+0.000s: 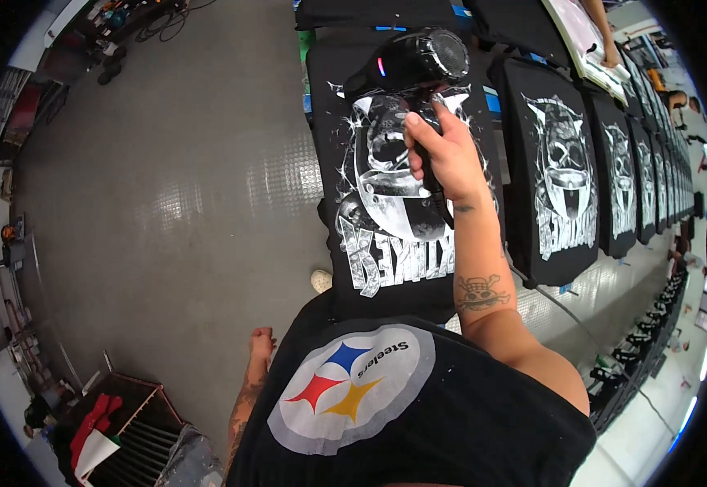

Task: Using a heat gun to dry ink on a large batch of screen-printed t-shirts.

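Right hand [448, 154]: gripping, fingers wrapping firmly round a handle.

Black, glossy, barrel-bodied hair dryer [406, 65], apparently hard plastic: hanging in that grip above the nearest printed shirt, its round rear grille facing right, its narrower front end pointing left, a small pinkish light glowing on its side. Handling, by judgement: stiff, moderately light, weighing more toward the barrel and so wanting to tip; smooth casing possibly slipping in a damp palm; grille and shell probably cracking if dropped. Place of hold: the handle, close under the barrel, fingers avoiding the front end, which may be running hot.

Left hand [261, 339]: hanging low beside the torso, fingers curling loosely; whether it is holding anything, cannot tell.

Soft black cloth shirt with white-and-grey figure print [394, 187]: lying flat beneath the dryer, partly hidden by the right forearm.

Matching black printed shirts [564, 162]: lining up in a row to the right.

Pale, flat, rectangular framed panel [568, 28]: resting at upper right, a co-worker's hand [611, 60] touching its edge.

Grey, patterned floor [207, 211]: stretching out on the left.
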`<state>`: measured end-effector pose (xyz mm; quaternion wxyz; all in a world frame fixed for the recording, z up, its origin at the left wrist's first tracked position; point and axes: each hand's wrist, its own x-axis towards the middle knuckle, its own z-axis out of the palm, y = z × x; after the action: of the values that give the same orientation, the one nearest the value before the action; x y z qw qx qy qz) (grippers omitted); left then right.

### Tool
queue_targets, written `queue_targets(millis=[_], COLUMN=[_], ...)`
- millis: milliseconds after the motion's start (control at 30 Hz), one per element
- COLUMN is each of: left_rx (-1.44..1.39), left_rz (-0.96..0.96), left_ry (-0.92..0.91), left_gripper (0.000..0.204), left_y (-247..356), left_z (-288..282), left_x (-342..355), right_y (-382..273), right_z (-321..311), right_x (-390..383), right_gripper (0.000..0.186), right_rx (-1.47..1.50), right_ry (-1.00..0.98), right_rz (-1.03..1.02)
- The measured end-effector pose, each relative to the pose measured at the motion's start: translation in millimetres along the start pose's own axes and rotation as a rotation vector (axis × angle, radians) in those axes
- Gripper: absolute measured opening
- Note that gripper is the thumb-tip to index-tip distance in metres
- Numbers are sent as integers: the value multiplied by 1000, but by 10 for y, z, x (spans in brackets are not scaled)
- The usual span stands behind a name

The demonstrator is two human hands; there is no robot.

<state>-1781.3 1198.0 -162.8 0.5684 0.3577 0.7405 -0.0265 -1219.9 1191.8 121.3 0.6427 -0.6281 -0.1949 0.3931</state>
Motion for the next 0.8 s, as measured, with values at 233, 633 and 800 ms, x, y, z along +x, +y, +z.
queue_targets(millis=[233,633,800], left_rx=[135,-38,-59], left_rz=[-51,84,82], left_ry=[-31,-107,-129], left_gripper=[15,15,13], left_y=[78,347,341], left_z=[86,116,120], left_x=[-225,267,321], right_y=[-47,-173,-168], right_z=[-66,-894,-996], right_x=[246,-56,8], right_gripper=[30,25,26], right_rx=[-35,-5,-34], right_ry=[79,436,478], right_rz=[-44,-102,-104])
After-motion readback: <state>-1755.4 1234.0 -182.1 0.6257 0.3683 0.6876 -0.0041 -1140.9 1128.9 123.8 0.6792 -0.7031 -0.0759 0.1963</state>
